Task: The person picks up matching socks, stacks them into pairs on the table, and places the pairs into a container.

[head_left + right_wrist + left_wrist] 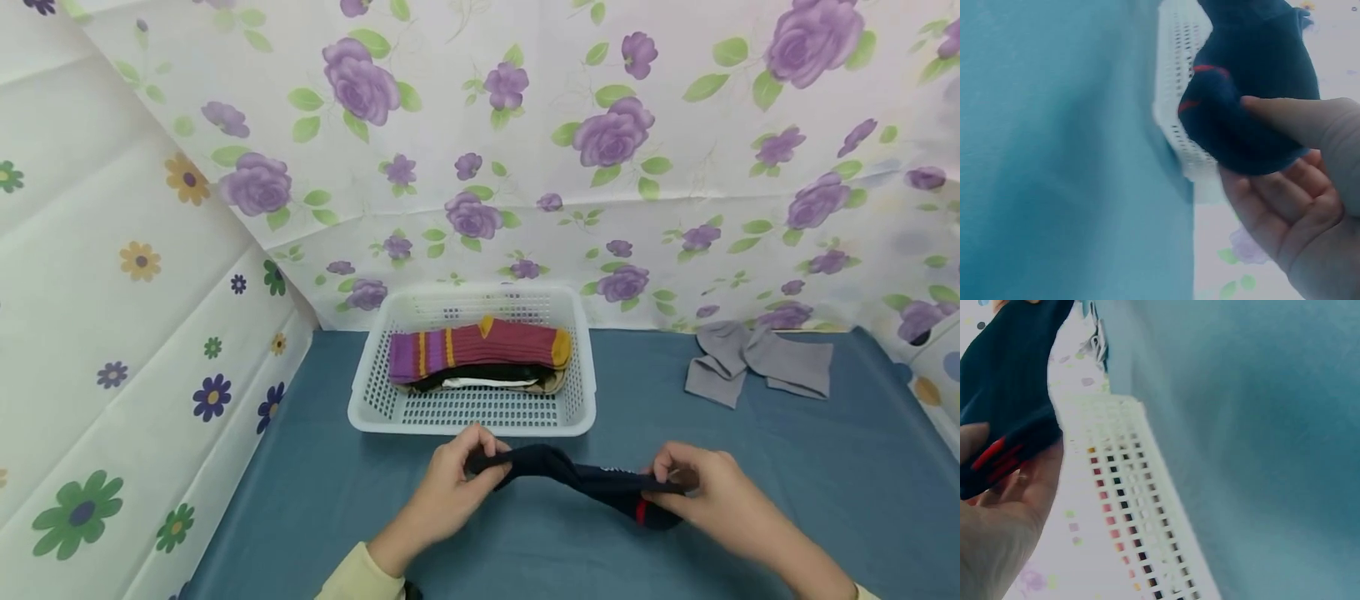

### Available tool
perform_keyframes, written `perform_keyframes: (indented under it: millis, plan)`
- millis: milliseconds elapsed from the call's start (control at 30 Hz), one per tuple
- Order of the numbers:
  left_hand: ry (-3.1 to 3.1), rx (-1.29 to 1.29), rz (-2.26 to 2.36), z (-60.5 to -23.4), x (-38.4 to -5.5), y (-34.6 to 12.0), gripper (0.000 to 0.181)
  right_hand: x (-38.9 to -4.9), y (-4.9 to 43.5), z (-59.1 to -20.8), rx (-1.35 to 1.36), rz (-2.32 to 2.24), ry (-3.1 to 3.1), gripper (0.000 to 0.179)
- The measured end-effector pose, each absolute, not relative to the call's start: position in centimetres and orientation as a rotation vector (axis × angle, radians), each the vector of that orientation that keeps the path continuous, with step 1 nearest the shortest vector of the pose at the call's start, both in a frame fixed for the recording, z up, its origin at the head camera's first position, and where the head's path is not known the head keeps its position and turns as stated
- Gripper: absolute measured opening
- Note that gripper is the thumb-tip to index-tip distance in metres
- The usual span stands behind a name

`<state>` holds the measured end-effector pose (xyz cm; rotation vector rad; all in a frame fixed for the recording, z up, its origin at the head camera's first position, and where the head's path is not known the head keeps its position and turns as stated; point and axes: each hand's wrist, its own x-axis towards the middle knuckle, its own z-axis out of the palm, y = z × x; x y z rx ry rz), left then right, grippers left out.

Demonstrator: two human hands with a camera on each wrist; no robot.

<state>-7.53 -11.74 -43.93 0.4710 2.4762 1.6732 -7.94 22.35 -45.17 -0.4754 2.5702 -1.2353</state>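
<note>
Both hands stretch a dark navy sock point(570, 473) between them, in front of the white basket. My left hand point(454, 477) pinches the cuff end between thumb and fingers; in the left wrist view red marks show on the sock point(1013, 381) by the fingertips. At the other end my right hand point(708, 492) pinches the toe part, where a red band runs across the sock. The right wrist view shows the thumb of the right hand point(1297, 194) on top of the sock point(1260, 69) and the fingers beneath.
The white perforated basket point(472, 423) stands against the floral backdrop, holding folded socks point(487, 346) in maroon, purple and yellow, with black, white and tan ones beside them. A pair of grey socks point(787, 362) lies at the back right of the blue table point(300, 500).
</note>
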Motion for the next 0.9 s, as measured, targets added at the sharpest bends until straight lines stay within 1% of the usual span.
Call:
perform_keyframes:
  millis: [133, 233, 333, 433, 567, 767, 900]
  plan:
    - [2.578, 0.511, 1.765, -41.7, -7.7, -11.7, 0.014, -8.1, 21.9, -44.2, -0.547, -1.338, 2.677, 0.023]
    - [2.618, 0.518, 1.834, -40.3, -7.9, -11.8, 0.013, -8.3, 21.5, -43.6, -0.607, -1.391, 2.726, 0.027]
    - [2.617, 0.463, 1.885, -39.4, -8.1, -12.2, 0.016, -8.2, 21.1, -43.0, -0.641, -1.445, 2.716, 0.031]
    - [2.604, 0.396, 1.909, -39.0, -8.4, -12.6, 0.018, -8.1, 20.9, -42.6, -0.646, -1.484, 2.695, 0.031]
    - [2.575, 0.333, 1.935, -38.7, -8.5, -13.0, 0.018, -8.1, 20.6, -42.3, -0.588, -1.547, 2.643, 0.028]
    - [2.537, 0.315, 1.983, -38.4, -8.6, -13.2, 0.018, -8.5, 20.2, -41.8, -0.470, -1.733, 2.522, 0.035]
    - [2.480, 0.302, 2.028, -38.2, -8.7, -13.2, 0.018, -8.7, 20.1, -41.5, -0.491, -1.811, 2.499, 0.026]
